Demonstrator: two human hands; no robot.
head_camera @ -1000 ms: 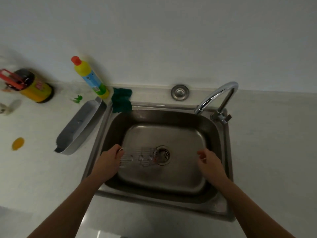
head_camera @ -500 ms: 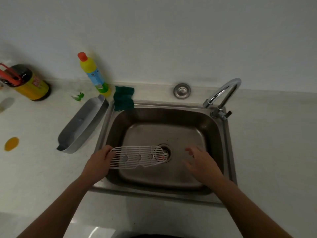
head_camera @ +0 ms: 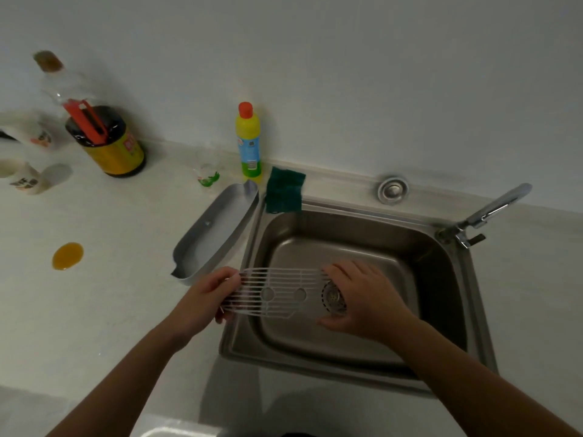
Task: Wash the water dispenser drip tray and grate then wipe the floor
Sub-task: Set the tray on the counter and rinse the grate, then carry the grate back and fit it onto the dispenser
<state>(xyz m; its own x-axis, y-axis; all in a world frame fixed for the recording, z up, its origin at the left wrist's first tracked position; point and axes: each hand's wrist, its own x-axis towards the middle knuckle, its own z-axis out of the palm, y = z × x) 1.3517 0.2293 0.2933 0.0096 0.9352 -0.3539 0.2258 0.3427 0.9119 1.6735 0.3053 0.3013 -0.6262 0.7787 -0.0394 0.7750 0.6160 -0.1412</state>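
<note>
Grate [head_camera: 277, 291], white plastic with thin slats, is held roughly level over the left part of the sink [head_camera: 473, 279], its left end reaching past the rim toward the counter. The left hand [head_camera: 208, 298] pinches that left end, thumb on top and fingers curled beneath. The right hand [head_camera: 366, 298] closes over the right end, above the drain [head_camera: 332, 299]. The drip tray [head_camera: 214, 231] lies on the counter just beside the sink's left rim, apart from the grate.

To wash it well, I judge the grate should go fully over the basin so drips fall inside. Support at both ends suits it, since the slats look flexible. The green scouring pad [head_camera: 284, 190] and dish soap bottle [head_camera: 249, 140] sit near the back left corner. The tap [head_camera: 492, 209] seems turned away from the basin, so it may need swinging in.
</note>
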